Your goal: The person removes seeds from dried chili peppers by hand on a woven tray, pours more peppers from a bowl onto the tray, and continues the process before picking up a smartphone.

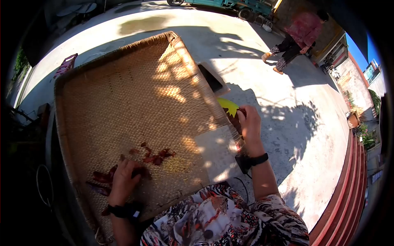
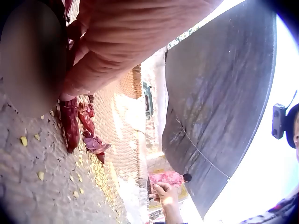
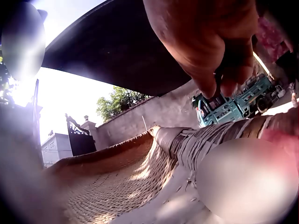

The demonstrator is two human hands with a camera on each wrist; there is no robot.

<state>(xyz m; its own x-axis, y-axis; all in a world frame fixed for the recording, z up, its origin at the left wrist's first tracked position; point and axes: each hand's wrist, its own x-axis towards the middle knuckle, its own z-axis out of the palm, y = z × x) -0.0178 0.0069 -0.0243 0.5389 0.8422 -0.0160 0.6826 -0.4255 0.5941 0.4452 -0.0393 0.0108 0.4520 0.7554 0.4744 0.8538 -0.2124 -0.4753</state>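
Note:
Several dried red chilies lie in a large woven tray, with a scatter of pale yellow seeds beside them. My left hand is down in the tray with its fingers curled over chilies; a dark red chili sticks out past a fingertip in the left wrist view. Beyond the tray's right rim, my right hand is raised beside a yellow bag with dark red pieces in it. Thumb and fingertips come together there on a small dark piece, seemingly dried chili.
A pale flat sheet covers the tray's near right corner. Behind the right rim lies a dark flat object. A person in a red top walks on the concrete yard, near a teal cart. Red steps run along the right.

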